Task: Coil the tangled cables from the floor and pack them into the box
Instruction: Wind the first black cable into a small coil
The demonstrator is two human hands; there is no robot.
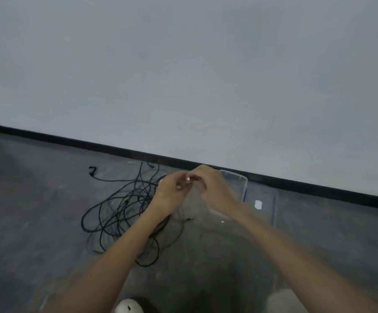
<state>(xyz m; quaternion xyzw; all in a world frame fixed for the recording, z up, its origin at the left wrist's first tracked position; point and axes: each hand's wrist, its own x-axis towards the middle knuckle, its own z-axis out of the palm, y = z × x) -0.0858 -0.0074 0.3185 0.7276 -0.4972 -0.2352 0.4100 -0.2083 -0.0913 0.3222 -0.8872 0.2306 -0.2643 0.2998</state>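
Observation:
A tangle of thin black cables (120,213) lies in loose loops on the grey floor, left of centre. Two cable ends with plugs (91,171) stretch toward the wall. My left hand (170,193) and my right hand (210,188) meet above the floor, fingers pinched together around something small and pale, maybe a cable end; the blur hides what it is. A clear plastic box (235,179) stands behind my right hand, partly hidden by it.
A flat translucent lid with a blue edge (262,204) lies right of the box. A black skirting board (319,188) runs along the grey wall close behind. A white rounded object (128,307) shows at the bottom edge.

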